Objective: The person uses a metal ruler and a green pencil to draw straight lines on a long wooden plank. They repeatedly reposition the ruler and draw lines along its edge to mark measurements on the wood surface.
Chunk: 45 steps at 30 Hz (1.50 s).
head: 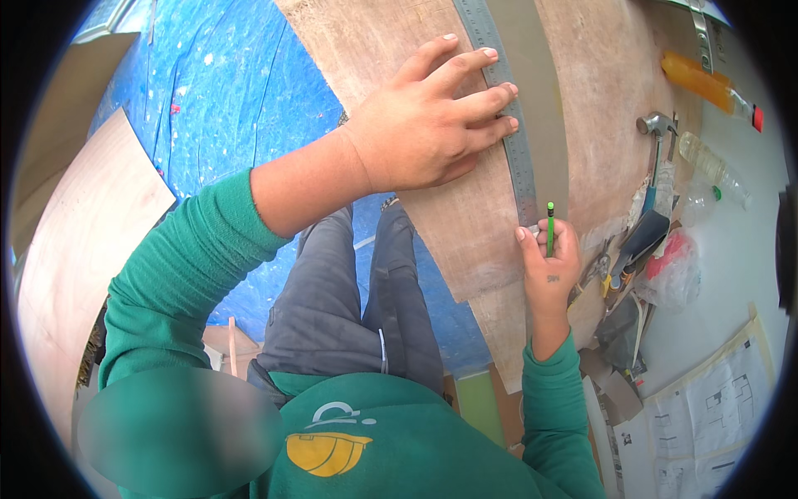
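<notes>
My left hand lies palm down on a plywood sheet, fingers spread, fingertips on a steel ruler. The ruler runs along the left edge of a grey strip on the wood. At the ruler's near end, my right hand is curled, with a green pencil upright between its fingers. Something small and pale shows between its thumb and forefinger; I cannot tell what it is.
Right of the wood are a claw hammer, an orange-filled bottle, a clear bottle, several hand tools and taped drawings. A blue tarp covers the floor. Another plywood sheet stands at left.
</notes>
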Motion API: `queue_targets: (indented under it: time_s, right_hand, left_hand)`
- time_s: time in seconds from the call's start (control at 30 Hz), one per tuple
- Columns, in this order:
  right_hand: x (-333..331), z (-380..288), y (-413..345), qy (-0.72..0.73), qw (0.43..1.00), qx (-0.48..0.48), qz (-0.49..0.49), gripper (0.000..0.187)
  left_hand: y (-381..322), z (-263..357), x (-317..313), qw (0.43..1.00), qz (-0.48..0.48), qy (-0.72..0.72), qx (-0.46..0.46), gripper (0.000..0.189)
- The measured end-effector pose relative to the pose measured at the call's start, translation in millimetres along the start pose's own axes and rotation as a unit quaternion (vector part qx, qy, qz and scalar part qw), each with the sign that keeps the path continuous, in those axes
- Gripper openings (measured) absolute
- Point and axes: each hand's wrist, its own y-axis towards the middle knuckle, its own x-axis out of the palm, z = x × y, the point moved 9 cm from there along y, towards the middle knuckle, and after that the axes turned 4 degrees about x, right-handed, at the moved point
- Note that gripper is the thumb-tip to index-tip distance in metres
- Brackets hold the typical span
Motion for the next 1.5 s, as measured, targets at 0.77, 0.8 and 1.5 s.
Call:
queue_targets:
  time_s: [0.77,0.8,1.5]
  right_hand:
    - [-125,-4,-26,0.347,0.915,0.051,0.198,0.041]
    - [-122,2,-30,0.388,0.904,0.060,0.166,0.039]
    - [-58,58,-65,0.402,0.911,0.087,0.042,0.015]
  left_hand:
    - [7,11,1,0.998,-0.062,0.021,0.019,0.058]
    - [7,11,4,0.997,-0.070,0.028,0.017,0.060]
    - [9,21,12,0.984,-0.136,0.101,0.056,0.056]
